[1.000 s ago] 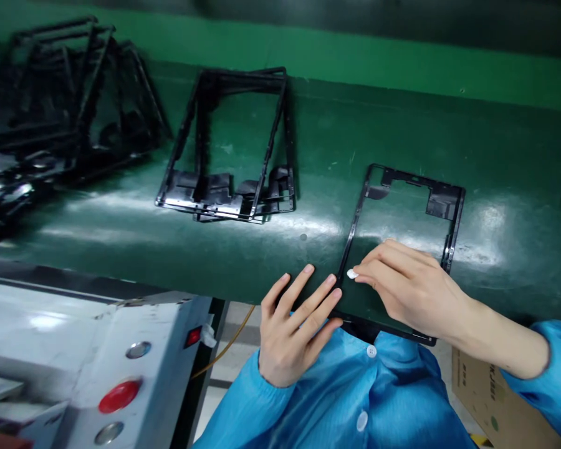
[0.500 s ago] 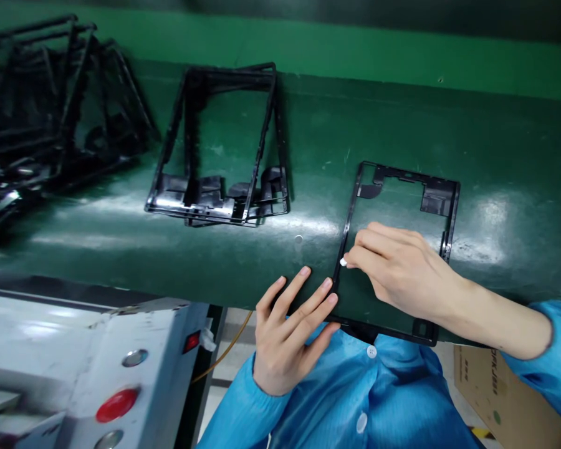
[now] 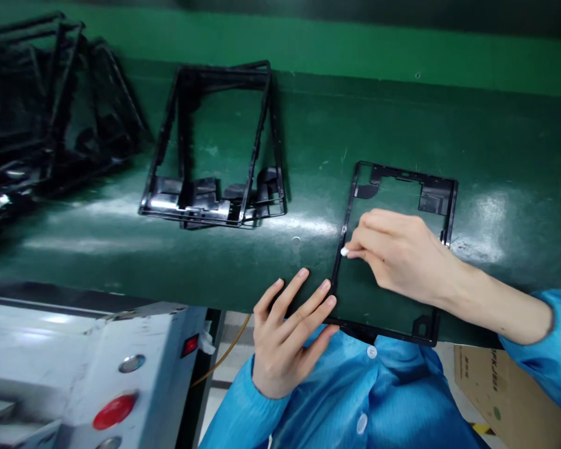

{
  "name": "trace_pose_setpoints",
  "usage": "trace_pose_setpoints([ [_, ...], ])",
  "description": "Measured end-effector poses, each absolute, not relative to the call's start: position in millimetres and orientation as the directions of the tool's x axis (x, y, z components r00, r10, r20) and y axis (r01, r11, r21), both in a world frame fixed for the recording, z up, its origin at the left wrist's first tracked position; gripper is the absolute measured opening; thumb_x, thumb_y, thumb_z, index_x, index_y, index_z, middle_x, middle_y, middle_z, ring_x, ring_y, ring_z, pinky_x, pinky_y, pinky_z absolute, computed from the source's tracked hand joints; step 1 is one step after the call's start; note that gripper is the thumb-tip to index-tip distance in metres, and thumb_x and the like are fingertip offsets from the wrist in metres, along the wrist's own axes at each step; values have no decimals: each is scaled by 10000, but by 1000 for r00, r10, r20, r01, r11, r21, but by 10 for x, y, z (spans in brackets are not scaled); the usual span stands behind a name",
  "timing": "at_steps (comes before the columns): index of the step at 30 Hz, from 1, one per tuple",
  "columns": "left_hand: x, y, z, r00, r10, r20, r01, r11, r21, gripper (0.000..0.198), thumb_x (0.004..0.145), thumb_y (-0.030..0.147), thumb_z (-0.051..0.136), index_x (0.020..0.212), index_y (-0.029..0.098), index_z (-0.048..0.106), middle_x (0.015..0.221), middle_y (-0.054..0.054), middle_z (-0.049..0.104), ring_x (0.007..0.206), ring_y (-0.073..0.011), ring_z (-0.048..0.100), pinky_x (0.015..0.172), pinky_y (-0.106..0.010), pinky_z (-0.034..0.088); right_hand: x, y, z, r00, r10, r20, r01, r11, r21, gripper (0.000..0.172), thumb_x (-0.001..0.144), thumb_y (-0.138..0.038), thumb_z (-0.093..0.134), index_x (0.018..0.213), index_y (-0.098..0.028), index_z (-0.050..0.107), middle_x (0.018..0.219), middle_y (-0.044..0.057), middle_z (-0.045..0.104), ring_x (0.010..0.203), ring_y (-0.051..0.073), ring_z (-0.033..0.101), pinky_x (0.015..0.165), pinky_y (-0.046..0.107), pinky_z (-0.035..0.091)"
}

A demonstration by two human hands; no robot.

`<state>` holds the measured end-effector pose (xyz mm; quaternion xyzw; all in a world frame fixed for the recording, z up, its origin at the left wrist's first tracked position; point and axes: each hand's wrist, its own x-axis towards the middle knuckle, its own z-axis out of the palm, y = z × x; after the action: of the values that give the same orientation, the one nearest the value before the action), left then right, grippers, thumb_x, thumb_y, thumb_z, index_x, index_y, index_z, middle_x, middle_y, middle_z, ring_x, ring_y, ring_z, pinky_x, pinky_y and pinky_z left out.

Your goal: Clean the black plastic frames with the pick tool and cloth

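Observation:
A thin black plastic frame (image 3: 446, 215) lies flat on the green bench, its near edge over the bench's front. My right hand (image 3: 397, 255) is closed in a pinch on a small white piece (image 3: 344, 251) and presses it against the frame's left rail. My left hand (image 3: 287, 330) rests with fingers stretched out, its fingertips touching the frame's near-left corner. Both arms wear blue sleeves.
A short stack of black frames (image 3: 215, 149) lies at the bench's middle, and a bigger heap of black frames (image 3: 42, 106) at the far left. A white machine with a red button (image 3: 115, 411) stands at lower left. A cardboard box (image 3: 505, 390) sits at lower right.
My right hand has slid the white piece away from me along the frame's left rail. My left hand has stayed at the near-left corner.

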<state>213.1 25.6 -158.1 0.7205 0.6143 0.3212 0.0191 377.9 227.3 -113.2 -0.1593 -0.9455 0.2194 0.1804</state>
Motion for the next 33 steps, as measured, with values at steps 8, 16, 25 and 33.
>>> trace_pose_setpoints([
  [8,2129,265,-1572,36,897,441,869,-246,430,236,1011,214,688,1240,167,717,1261,-119,792,1507,-299,517,1212,-526,367,3742,2408,-1144,-860,396,323,253,879,-405,237,1004,-30,533,841,-134,671,814,43,612,763,184,552,651,315,380],
  [16,2126,260,-1584,28,896,443,872,-239,428,253,1008,220,693,1259,189,711,1277,-102,788,1481,-303,549,1206,-518,381,3773,2218,-1164,-905,276,325,152,920,-361,285,1043,-52,481,849,-142,670,812,42,597,745,187,494,636,324,370],
  [25,2110,256,-1585,48,896,441,876,-250,413,247,1009,206,671,1253,193,707,1274,-96,790,1487,-308,541,1206,-516,388,3651,2627,-1239,-783,437,443,352,898,-264,275,1041,-64,504,831,-143,662,805,58,615,757,200,546,658,322,408],
  [33,2115,254,-1603,57,890,452,876,-261,405,259,1019,184,648,1271,181,705,1281,-98,787,1513,-295,510,1208,-517,374,3726,2690,-1086,-630,621,467,232,724,-650,140,981,-123,684,846,-160,688,839,33,679,751,162,603,682,293,457],
])
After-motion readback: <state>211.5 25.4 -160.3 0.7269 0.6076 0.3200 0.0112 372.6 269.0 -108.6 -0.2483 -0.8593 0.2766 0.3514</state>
